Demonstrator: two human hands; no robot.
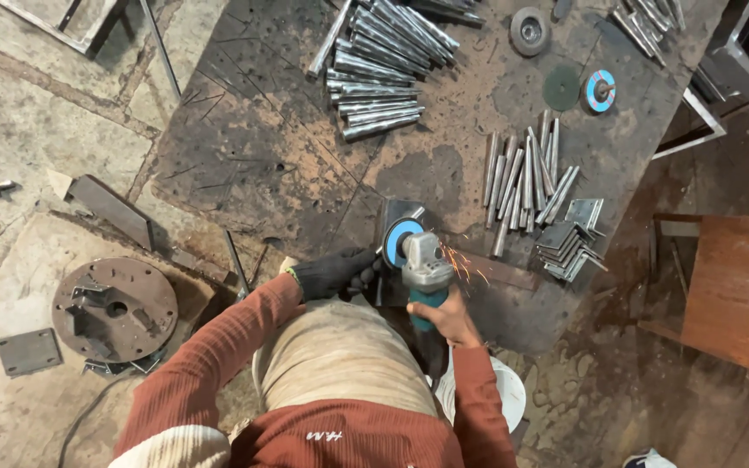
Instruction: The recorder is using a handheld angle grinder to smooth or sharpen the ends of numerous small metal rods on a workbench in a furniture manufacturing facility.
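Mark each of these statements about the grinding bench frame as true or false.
1. The right hand holds the angle grinder. True.
2. The left hand is bare. False: it wears a dark glove.
3. Sparks fly from the grinder's disc. True.
4. The metal rods lie on the floor. False: they lie on the workbench.
5. The round steel plate sits on the workbench. False: it lies on the floor, left of the person.

Rusty, scored steel bench (288,165); shiny bare-metal rods (526,173); dark knit cloth glove on the left hand (333,272); matt grey-and-teal grinder (426,273).
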